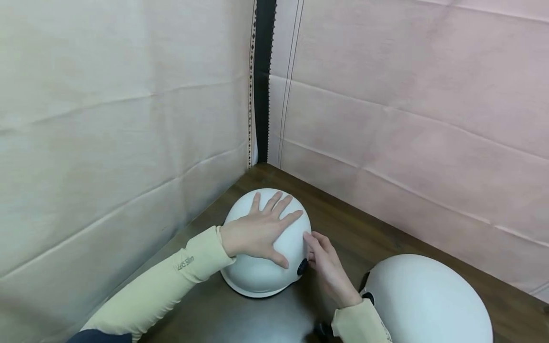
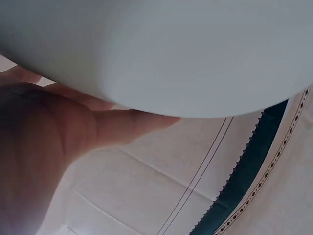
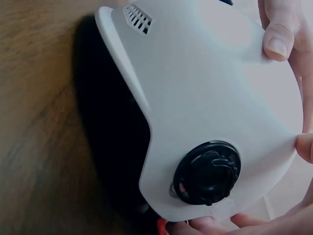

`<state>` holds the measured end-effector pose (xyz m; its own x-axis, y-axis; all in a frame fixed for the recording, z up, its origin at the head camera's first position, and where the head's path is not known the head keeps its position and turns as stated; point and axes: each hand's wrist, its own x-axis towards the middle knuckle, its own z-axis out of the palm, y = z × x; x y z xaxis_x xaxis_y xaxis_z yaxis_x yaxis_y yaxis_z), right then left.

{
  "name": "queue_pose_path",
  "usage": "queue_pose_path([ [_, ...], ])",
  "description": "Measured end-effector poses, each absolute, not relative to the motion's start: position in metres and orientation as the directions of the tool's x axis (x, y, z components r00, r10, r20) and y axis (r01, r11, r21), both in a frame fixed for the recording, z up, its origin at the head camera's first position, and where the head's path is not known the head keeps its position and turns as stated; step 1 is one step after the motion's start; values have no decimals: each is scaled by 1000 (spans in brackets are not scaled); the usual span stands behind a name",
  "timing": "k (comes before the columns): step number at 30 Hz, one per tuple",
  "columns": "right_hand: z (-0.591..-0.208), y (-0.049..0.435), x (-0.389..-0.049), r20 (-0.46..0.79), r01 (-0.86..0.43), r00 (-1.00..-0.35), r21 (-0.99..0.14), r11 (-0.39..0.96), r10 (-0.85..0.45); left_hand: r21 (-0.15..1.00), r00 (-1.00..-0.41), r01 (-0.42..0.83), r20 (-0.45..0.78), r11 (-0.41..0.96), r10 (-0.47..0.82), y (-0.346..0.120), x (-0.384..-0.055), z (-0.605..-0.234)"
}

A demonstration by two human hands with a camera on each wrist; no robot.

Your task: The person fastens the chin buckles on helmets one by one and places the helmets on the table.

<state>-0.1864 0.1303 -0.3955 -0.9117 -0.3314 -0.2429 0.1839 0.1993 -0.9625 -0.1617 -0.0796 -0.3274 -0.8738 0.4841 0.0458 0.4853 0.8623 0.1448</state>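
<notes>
A white helmet (image 1: 257, 274) sits on the wooden table near the corner. My left hand (image 1: 259, 231) lies over its top with the fingers spread and straight. On the helmet's right side, my right hand (image 1: 329, 269) holds the lower edge. The right wrist view shows that thumb (image 3: 305, 147) against the shell and the other fingers (image 3: 195, 226) at the rim below. Beside them are a round black fitting (image 3: 208, 172) and a bit of red (image 3: 162, 226); a slotted vent (image 3: 138, 18) is farther along the shell. The helmet's inside is dark.
A second white helmet (image 1: 429, 300) stands at the right, close to my right forearm. Near that sleeve lies a small black item (image 1: 323, 329), partly cut off. Pale cloth walls (image 1: 407, 119) meet at a dark strip (image 1: 263, 85) behind the table (image 1: 343, 214).
</notes>
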Motion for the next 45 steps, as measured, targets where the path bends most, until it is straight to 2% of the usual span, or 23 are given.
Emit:
queue_pose_path([
  [21,-365,118,-171,-149,18,-935,-926,376,-322,279,-906,420,76,864,416,-101,-144,-315],
  [29,-357,126,-169,-109,-12,-955,-916,400,-277,276,-890,455,114,847,441,-98,-146,-311],
  [45,-348,127,-159,10,-114,-969,-907,406,-248,163,-904,420,166,893,395,-91,-142,-300],
])
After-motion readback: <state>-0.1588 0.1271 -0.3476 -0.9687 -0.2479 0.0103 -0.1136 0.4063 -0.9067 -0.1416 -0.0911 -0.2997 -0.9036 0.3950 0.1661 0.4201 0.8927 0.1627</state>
